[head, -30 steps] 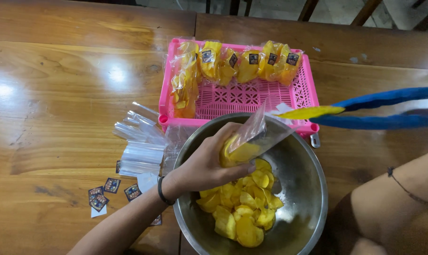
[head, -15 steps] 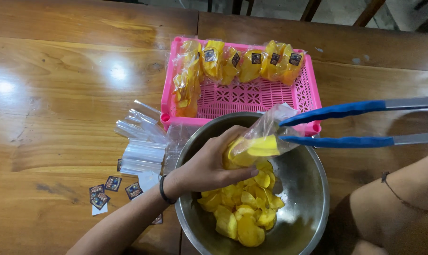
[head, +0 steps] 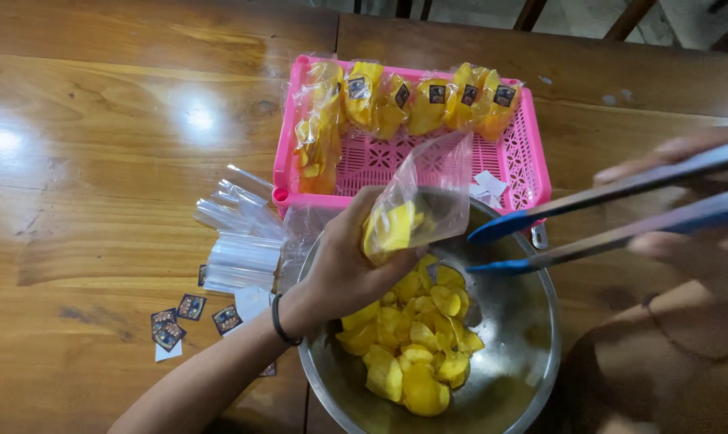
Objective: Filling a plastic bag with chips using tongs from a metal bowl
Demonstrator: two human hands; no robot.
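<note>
clear plastic bag [head: 419, 197] sits above the near-left rim of the metal bowl [head: 515, 378], partly filled with yellow chips gathered at its lower left end. its long axis runs on a diagonal from lower left to upper right, with the open mouth pointing up and to the right toward the pink basket [head: 526, 153]. left hand [head: 348, 265] is clamped around the filled lower end of the bag, fingers wrapped over it, thumb side toward the bowl; a dark band circles the wrist. tongs [head: 557, 233] with blue tips enter from the right, long axis near horizontal and tilted slightly down to the left, the two tips apart and pointing left, just beside the bag's right edge and over the bowl. right hand [head: 685, 209] is closed on the handle end of the tongs and is blurred. loose yellow chips [head: 416, 345] lie heaped in the bowl beneath the bag. sealed bags of chips [head: 428, 100] stand in a row along the far wall of the basket, with more along its left wall. empty clear bags [head: 239, 241] lie stacked on the wooden table [head: 91, 161] left of the bowl, and small dark labels [head: 179, 321] lie scattered near them.
</note>
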